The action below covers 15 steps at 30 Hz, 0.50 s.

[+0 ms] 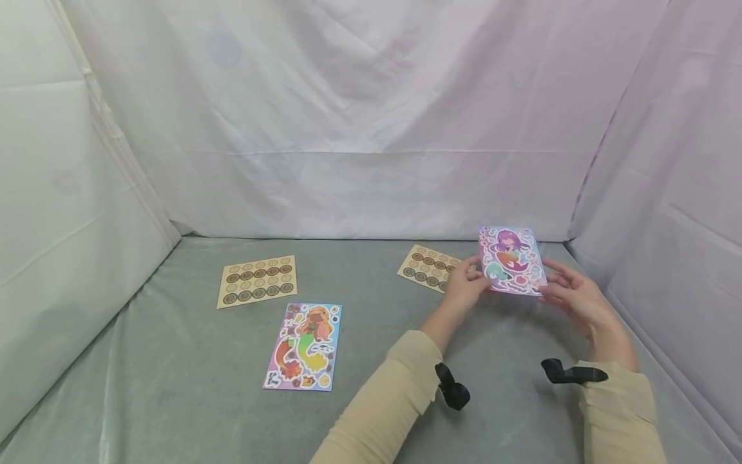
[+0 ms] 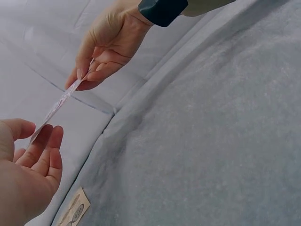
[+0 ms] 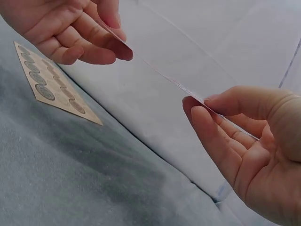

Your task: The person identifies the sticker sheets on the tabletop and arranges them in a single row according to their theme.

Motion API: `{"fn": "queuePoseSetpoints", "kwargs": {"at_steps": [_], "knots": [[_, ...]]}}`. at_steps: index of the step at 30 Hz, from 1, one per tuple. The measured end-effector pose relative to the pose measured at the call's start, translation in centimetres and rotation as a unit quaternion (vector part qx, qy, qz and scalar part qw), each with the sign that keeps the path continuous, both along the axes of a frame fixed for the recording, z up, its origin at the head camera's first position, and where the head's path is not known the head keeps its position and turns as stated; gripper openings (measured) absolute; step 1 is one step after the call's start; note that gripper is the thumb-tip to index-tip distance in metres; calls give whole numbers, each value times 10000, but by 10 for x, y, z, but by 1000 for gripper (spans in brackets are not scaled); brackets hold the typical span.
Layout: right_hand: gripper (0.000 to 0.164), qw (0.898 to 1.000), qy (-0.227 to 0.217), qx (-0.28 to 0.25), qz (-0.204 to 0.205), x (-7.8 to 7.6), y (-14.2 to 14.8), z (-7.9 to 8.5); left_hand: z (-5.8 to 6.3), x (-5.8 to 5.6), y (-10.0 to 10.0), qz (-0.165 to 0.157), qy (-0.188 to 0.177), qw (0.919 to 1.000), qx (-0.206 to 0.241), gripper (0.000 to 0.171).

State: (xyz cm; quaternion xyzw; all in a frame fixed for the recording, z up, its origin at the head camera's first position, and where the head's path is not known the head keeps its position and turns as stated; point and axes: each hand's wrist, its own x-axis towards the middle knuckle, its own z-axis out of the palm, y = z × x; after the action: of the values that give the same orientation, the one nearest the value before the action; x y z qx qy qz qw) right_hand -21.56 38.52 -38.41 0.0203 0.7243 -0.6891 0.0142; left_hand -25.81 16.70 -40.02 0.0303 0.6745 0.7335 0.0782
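A sticker sheet with a purple-haired mermaid (image 1: 511,261) is held up above the grey cloth, tilted toward the head camera. My left hand (image 1: 464,287) pinches its left edge between thumb and fingers. At the opposite edge, my right hand (image 1: 580,306) pinches it the same way. Both wrist views show the sheet nearly edge-on, stretched between the two hands. Just behind the left hand, a tan sheet of round stickers (image 1: 428,265) lies on the cloth, its right end partly covered by that hand in the head view.
Left of centre lies another mermaid sticker sheet (image 1: 305,348), with an orange-haired figure. Behind it sits a second tan sheet of round stickers (image 1: 257,281). White curtains (image 1: 359,129) enclose the grey cloth surface (image 1: 191,386) at the back and both sides.
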Motion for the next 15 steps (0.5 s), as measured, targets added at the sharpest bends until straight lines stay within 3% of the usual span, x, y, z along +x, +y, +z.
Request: {"fn": "queuePoseSetpoints", "kwargs": {"at_steps": [9,15], "knots": [[80,9986,-12,491,-202,2,-11,12,10,-5,-6,128,152,9994,294,46],[80,9990,24,338,-288,4,-16,18,17,-3,-10,112,213,9983,524,47]]}}
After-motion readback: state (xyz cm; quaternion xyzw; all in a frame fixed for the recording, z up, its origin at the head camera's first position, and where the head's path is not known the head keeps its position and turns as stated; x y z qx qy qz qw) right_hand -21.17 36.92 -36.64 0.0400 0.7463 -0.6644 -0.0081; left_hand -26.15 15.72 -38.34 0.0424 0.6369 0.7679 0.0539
